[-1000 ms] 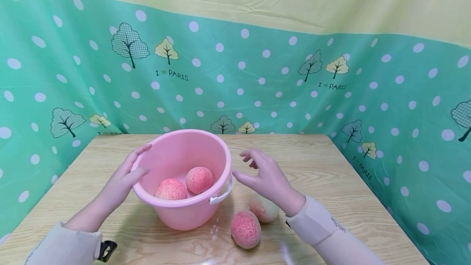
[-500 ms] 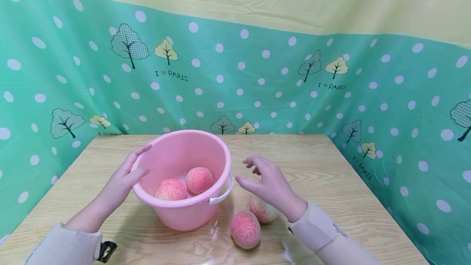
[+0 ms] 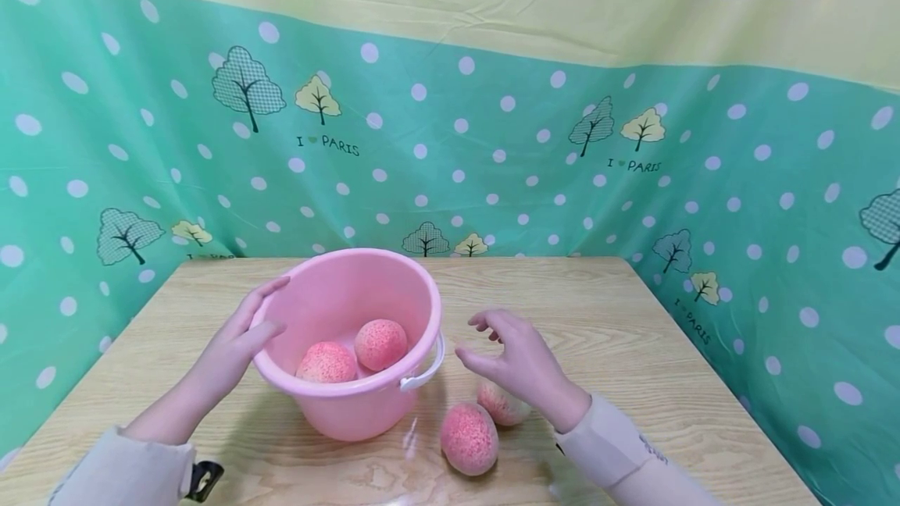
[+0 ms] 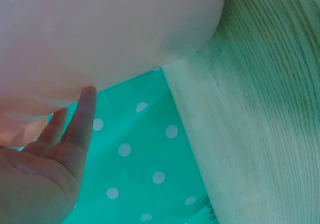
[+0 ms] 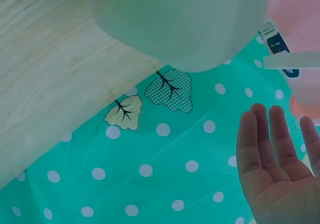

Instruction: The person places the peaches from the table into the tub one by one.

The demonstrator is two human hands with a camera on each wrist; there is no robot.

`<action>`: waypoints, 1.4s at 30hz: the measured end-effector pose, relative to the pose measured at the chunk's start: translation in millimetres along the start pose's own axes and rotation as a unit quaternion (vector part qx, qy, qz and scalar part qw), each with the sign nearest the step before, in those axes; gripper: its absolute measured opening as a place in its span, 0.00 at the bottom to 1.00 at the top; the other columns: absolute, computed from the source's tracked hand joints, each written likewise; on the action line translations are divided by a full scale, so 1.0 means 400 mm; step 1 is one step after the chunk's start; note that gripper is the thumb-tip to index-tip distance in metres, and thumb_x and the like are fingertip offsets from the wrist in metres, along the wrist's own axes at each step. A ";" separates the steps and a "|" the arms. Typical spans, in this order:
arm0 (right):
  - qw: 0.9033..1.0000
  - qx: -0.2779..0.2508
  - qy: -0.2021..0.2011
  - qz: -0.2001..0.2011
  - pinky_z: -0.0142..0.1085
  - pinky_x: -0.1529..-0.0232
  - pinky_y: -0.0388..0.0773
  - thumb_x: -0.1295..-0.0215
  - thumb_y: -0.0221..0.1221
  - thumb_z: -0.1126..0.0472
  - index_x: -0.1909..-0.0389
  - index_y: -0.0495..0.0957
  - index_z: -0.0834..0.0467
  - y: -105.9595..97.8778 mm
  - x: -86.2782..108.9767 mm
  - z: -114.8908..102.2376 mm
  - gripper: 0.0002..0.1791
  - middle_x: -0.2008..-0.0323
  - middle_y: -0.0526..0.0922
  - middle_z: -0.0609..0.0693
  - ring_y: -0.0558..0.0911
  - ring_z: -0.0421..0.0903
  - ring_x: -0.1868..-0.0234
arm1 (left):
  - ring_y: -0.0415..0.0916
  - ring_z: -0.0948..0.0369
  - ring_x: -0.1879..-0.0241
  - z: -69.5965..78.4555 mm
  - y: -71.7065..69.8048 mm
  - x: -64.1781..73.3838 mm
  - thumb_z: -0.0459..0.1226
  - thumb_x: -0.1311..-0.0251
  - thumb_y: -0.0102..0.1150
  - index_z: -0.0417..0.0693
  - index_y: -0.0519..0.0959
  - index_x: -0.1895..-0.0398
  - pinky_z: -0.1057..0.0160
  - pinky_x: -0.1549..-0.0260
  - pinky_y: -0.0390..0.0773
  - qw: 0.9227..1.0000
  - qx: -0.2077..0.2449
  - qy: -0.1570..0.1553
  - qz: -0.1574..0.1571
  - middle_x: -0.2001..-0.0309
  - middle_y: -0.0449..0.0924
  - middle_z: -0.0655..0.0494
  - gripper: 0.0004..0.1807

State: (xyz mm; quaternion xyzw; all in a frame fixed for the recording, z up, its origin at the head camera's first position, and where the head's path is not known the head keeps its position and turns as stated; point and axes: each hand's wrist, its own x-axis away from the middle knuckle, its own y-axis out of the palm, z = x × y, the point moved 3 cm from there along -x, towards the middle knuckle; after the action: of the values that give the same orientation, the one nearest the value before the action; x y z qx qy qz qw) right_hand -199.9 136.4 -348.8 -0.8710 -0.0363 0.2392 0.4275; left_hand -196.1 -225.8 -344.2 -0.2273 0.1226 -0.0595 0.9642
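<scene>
A pink plastic bucket point(image 3: 351, 412) stands tipped toward me on the table, with two pink speckled peaches point(image 3: 380, 344) inside. My left hand point(image 3: 246, 330) holds its left rim, thumb over the inside and fingers against the outer wall; those fingers point(image 4: 88, 108) show in the left wrist view. To the right of the bucket, my right hand point(image 3: 516, 358) hovers with its fingers loosely bent and nothing in them. Below that hand lies a pale peach point(image 3: 502, 403), partly hidden by it. Nearer to me sits a pinker peach point(image 3: 469, 439).
The bucket's white handle point(image 3: 425, 372) hangs down on the right side. A wood-grain table point(image 3: 598, 295) lies under everything, and a green dotted curtain point(image 3: 492, 131) encloses its back and sides. The right wrist view shows a label point(image 5: 280, 46) on the bucket.
My right hand has drawn back slightly, down and to the right, away from the bucket. The left hand, bucket and peaches have stayed in place.
</scene>
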 end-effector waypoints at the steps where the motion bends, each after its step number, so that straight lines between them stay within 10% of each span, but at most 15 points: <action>1: 1.000 0.002 0.001 -0.002 0.37 0.58 0.79 0.44 0.70 0.50 0.53 0.81 0.51 0.001 0.001 0.002 0.19 0.58 0.84 0.44 0.79 0.41 0.59 | 0.62 0.81 0.45 -0.001 0.000 0.000 0.37 0.27 0.43 0.49 0.50 0.22 0.77 0.55 0.72 1.000 0.000 -0.001 0.000 0.26 0.54 0.38 0.32; 42: 0.990 0.128 0.032 -0.043 0.46 0.54 0.81 0.47 0.68 0.42 0.58 0.83 0.49 0.058 0.059 0.075 0.20 0.55 0.85 0.46 0.84 0.48 0.52 | 0.61 0.81 0.45 -0.003 -0.001 -0.001 0.36 0.27 0.43 0.48 0.51 0.22 0.77 0.55 0.72 1.000 0.004 0.005 0.002 0.26 0.53 0.38 0.32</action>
State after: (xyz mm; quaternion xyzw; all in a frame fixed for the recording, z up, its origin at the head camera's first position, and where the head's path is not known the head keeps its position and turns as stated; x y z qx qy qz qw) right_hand -195.6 149.8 -391.1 -0.8141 -0.0295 0.1953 0.5462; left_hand -196.8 -226.8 -345.0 -0.2228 0.1274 -0.0595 0.9647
